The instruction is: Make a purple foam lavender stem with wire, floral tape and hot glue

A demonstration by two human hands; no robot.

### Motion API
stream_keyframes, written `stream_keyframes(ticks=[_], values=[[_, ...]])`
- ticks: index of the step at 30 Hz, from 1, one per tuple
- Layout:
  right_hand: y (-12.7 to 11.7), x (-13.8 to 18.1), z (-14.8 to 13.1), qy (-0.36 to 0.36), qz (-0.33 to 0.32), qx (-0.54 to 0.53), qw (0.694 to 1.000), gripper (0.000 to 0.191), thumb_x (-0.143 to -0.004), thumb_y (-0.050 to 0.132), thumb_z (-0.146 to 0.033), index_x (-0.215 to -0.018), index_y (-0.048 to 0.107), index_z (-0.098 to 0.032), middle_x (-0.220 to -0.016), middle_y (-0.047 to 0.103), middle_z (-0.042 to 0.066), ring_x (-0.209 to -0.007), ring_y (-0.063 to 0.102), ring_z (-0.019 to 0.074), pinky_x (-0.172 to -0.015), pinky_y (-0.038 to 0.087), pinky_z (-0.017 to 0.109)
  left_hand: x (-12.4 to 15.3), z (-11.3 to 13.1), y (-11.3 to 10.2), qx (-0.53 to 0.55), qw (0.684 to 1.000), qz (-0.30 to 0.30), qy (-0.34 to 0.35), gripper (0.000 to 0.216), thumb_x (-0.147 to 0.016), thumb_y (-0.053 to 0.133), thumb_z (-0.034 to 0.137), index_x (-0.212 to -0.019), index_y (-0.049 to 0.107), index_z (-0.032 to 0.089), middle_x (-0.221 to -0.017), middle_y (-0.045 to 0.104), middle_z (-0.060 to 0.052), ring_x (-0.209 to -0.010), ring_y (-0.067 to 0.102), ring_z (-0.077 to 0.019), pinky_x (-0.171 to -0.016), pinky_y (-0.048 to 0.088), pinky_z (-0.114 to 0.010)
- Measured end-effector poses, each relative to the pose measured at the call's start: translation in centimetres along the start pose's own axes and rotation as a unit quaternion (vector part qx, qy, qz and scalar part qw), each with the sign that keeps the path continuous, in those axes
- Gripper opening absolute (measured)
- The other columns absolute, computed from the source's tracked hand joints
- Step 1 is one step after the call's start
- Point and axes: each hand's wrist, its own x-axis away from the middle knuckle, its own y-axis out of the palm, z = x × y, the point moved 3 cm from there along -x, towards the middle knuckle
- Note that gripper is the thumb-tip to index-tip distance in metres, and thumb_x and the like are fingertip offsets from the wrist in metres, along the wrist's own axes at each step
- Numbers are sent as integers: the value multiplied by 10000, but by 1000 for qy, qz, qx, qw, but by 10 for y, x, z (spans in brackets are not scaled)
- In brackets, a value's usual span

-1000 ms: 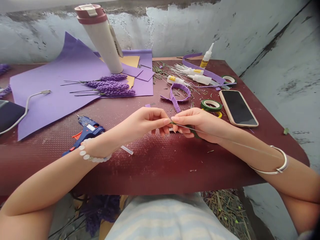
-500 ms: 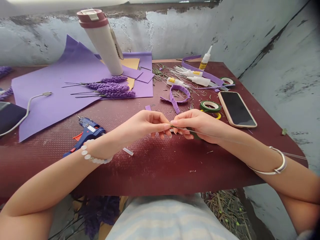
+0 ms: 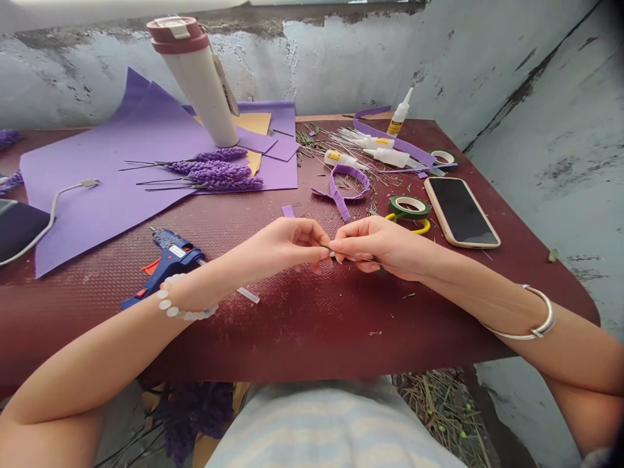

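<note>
Grey and hair-thin, a straight wire-like strand (image 3: 363, 259) lies between the fingertips of both hands, above the maroon textured tabletop (image 3: 312, 318). Its long axis runs mostly sideways: one end sits at the left fingertips, and from there it slants back toward the wearer's right, over the right hand, fading along the forearm, where its far end cannot be made out.

Maroon surface with a few tiny scraps stretches from below the hands to the table's rounded front edge. Beyond the fingers lies a looped purple strip (image 3: 336, 188); a green tape roll with a white core (image 3: 410, 207) and a yellow ring-shaped handle (image 3: 423, 226) sit close past the right hand, near a black-screened phone in a pale case (image 3: 462, 212). A blue glue gun (image 3: 173, 257) rests beside the left wrist.

Both forearms angle inward. The left hand (image 3: 302, 244) pinches the strand between thumb and curled fingers; the right hand (image 3: 373, 240) pinches it just beside, thumb on top.
</note>
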Motion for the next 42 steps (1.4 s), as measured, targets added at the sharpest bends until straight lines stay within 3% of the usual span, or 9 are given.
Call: stream_keyframes(ticks=[3,5,10,13,16,20,26,42], values=[[0,1,-3,-28,15,53,998,302,-817,665,-416,-719,612,-136,-653,524,-23,-480,318,36,-424,213,207,-2,-4,3,38,999,-35,-18,295,-924,474,360,-867,620,110,-856,696,-71,-645,640,-126,-494,400,-206],[0,2,-5,-48,33,107,993,302,-830,639,-423,-710,606,-148,-606,488,-44,-476,324,43,-439,234,217,-3,-6,4,65,997,-25,-19,413,-955,385,424,-825,620,111,-780,690,-72,-592,627,-124,-480,391,-210],[5,5,-11,-124,78,288,946,241,-853,592,-337,-717,644,-145,-645,554,-26,-616,459,86,-572,328,235,-3,-10,8,44,997,-30,-50,389,-953,444,403,-715,579,126,-623,630,-13,-521,583,-81,-474,372,-179],[7,5,-12,-132,87,328,931,231,-853,583,-313,-721,655,-138,-660,570,-16,-643,472,98,-590,324,243,-3,-11,8,28,996,-52,-61,335,-949,464,337,-713,575,129,-618,628,4,-507,582,-70,-472,377,-169],[6,5,-12,-102,72,289,949,286,-863,583,-364,-707,651,-134,-598,505,-27,-567,419,80,-527,283,237,-4,-9,5,17,997,-45,-65,296,-939,484,309,-738,595,124,-619,628,6,-504,578,-63,-481,385,-164],[4,4,-8,-25,37,154,987,386,-849,598,-483,-712,640,-125,-504,391,-55,-443,322,54,-429,220,222,-3,-7,3,16,997,-37,-63,290,-928,512,337,-783,630,116,-637,632,-2,-521,582,-67,-489,390,-165],[1,1,-2,-4,6,32,999,353,-824,661,-431,-685,642,-107,-521,409,-35,-481,325,58,-413,245,194,-2,-7,2,34,998,-34,-42,277,-905,558,362,-784,625,122,-662,643,0,-550,592,-71,-501,394,-170],[2,-3,3,-6,8,5,1000,363,-831,658,-451,-705,612,-114,-548,414,-39,-487,312,46,-407,247,171,-4,-7,0,57,998,-5,-35,164,-895,582,253,-818,608,110,-705,653,10,-565,599,-54,-520,407,-162]])
